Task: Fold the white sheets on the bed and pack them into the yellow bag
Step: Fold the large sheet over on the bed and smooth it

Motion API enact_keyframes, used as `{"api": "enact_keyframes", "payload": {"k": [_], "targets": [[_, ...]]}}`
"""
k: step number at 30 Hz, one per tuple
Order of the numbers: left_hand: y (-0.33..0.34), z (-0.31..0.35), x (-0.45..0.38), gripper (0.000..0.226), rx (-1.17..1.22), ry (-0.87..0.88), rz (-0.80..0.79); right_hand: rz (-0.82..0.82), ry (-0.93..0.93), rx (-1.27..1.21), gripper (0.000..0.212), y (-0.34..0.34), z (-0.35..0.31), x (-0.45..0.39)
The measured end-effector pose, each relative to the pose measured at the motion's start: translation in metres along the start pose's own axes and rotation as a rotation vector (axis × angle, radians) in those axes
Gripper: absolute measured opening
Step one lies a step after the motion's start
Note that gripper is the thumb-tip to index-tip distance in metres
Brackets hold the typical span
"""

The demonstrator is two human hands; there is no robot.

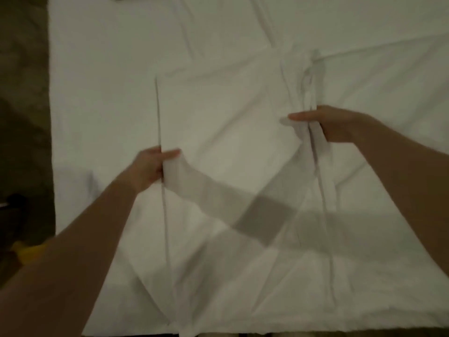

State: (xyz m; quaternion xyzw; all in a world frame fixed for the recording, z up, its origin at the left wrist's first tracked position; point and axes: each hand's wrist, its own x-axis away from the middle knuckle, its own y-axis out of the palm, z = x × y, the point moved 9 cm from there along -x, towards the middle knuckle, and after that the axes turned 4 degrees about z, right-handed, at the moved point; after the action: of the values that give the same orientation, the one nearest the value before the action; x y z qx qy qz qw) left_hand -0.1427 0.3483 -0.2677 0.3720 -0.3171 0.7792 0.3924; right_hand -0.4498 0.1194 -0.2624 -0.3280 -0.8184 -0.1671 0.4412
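Thin, limp white sheet [218,132], partly folded and held up over the bed [102,69], with left hand [151,166] pinching its left folded edge and right hand [332,125] gripping the bunched right edge, thumb on top. Light and soft by the look of it, likely to sag between the grips and slide on itself, so best taken at the folded edges or corners, layers pinched together and kept taut. Yellow bag [26,252] glimpsed low at the left, off the bed, packing not yet begun.
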Motion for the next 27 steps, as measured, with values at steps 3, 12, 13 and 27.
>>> {"api": "enact_keyframes", "payload": {"k": [3, 12, 13, 27], "targets": [[-0.001, -0.045, 0.028, 0.016, -0.062, -0.035, 0.05, 0.091, -0.023, -0.102, 0.042, 0.005, 0.017, 0.017], [0.001, -0.123, 0.086, 0.024, -0.149, -0.026, 0.045, 0.024, 0.21, 0.0, 0.032, 0.05, 0.122, 0.093], [0.001, -0.143, 0.098, 0.026, -0.182, -0.064, 0.029, 0.006, 0.271, 0.045, 0.036, 0.057, 0.146, 0.108], [-0.007, -0.261, 0.175, 0.021, -0.51, -0.286, -0.134, 0.084, 0.369, 0.197, 0.09, 0.108, 0.274, 0.195]]}}
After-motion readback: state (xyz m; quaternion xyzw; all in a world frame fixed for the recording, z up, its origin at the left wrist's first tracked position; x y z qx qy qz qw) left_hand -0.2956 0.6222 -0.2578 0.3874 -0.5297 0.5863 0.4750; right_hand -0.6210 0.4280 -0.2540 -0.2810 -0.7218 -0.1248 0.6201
